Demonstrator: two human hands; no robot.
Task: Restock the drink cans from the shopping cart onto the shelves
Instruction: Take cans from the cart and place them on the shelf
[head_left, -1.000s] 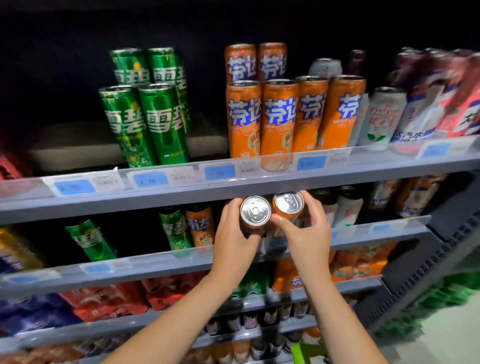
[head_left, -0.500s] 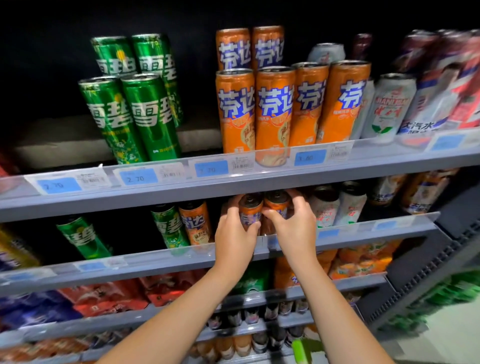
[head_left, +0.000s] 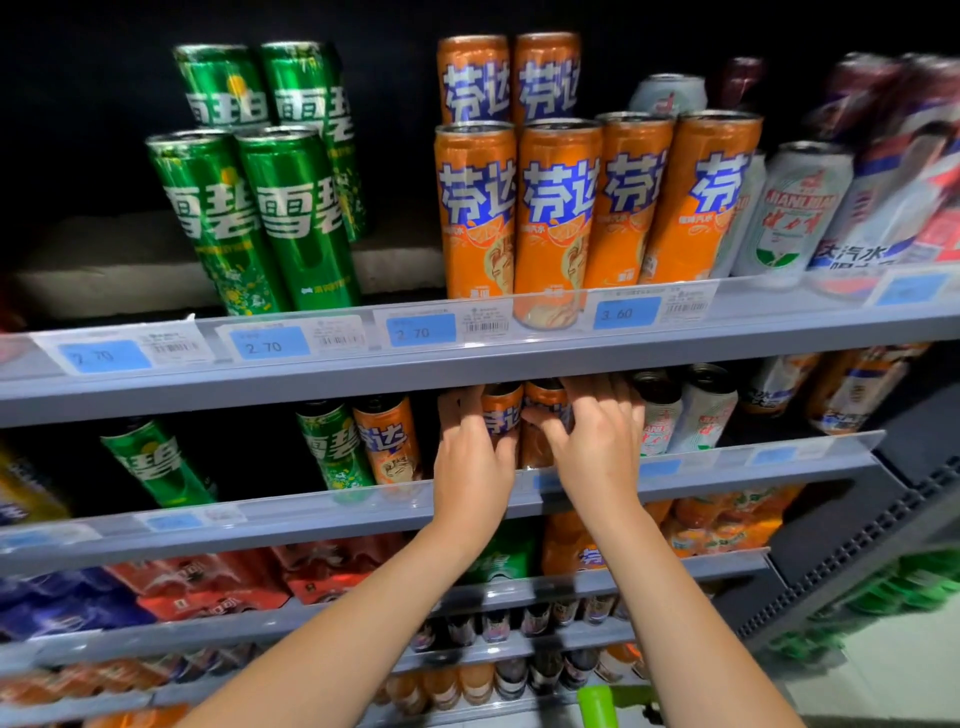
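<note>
**Head view: two orange cans now set on the second shelf**

Head view, centre of frame: the left hand (head_left: 475, 457) curls round one orange can (head_left: 501, 415) and the right hand (head_left: 597, 441) round its neighbour (head_left: 545, 410). A second ago both cans were tipped toward the camera, lids showing, in front of the shelf; now they stand upright under the upper shelf (head_left: 467, 364), seemingly resting on the second shelf (head_left: 311, 512), though the lip hides their bases. To their left stands another orange can (head_left: 387, 441); white cans (head_left: 680, 410) stand to the right. Placement looks nearly done; letting go remains.
</note>
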